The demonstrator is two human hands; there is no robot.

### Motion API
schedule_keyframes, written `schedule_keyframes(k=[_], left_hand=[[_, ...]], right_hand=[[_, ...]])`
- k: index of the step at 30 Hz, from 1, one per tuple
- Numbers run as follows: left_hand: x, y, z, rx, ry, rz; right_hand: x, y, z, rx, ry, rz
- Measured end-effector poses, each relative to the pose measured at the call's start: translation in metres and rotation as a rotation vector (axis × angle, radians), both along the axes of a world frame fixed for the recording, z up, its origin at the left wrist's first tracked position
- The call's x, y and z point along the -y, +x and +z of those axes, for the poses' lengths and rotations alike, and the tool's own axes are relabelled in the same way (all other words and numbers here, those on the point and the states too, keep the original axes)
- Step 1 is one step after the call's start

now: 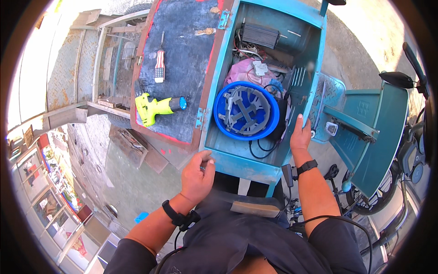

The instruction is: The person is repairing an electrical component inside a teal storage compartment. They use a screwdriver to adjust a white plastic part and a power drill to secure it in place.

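An open turquoise metal box (242, 162) stands in front of me. In it lies a blue hard hat (219, 122), upside down with its grey suspension straps (248, 112) showing. My left hand (198, 177) is at the box's near left corner, its fingers curled in; what they hold, if anything, is hidden. My right hand (300, 136) lies along the box's right rim with fingers stretched out, holding nothing. Behind the hard hat are a pink cloth (242, 72), loose cables and a black finned metal unit (260, 35).
The hinged lid (180, 50) lies folded open to the left. On it rest a flag-patterned screwdriver (159, 66) and a yellow-green cordless drill (155, 108). A teal metal panel (360, 132) and a motorcycle (388, 182) stand at the right. A metal-framed cart (98, 64) is at the far left.
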State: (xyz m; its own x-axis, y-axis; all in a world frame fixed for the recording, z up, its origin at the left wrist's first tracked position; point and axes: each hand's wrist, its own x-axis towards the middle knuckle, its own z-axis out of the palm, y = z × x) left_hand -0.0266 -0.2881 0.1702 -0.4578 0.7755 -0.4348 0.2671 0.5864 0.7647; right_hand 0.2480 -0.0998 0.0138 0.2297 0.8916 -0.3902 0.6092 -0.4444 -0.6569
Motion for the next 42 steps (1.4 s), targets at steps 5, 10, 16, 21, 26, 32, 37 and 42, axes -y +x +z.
schedule_keyframes(k=[5, 10, 16, 21, 26, 32, 37, 42], left_hand=[[-0.002, 0.0, 0.002, 0.026, -0.017, 0.011], [-0.004, 0.0, 0.003, 0.032, -0.021, 0.013], [0.0, 0.0, -0.001, 0.039, -0.011, 0.02], [-0.002, 0.001, 0.001, 0.048, -0.014, 0.028], [-0.004, 0.0, 0.004, 0.045, -0.026, 0.018], [-0.004, -0.001, 0.005, 0.034, -0.028, 0.01], [-0.011, -0.005, 0.006, 0.102, -0.016, 0.045], [-0.096, -0.046, -0.002, -0.118, 0.102, -0.093]], right_hand=[[0.0, 0.002, -0.002, 0.018, -0.012, 0.008], [-0.001, 0.002, -0.004, 0.0, -0.019, -0.012], [-0.001, 0.004, -0.007, 0.002, -0.035, -0.021], [0.004, 0.011, -0.027, 0.095, 0.011, 0.0], [0.006, 0.013, -0.033, 0.09, 0.059, 0.013], [0.002, 0.007, -0.02, 0.021, -0.002, -0.01], [-0.001, 0.006, -0.011, 0.06, -0.005, -0.006], [-0.03, 0.004, 0.027, 0.404, 0.387, 0.222]])
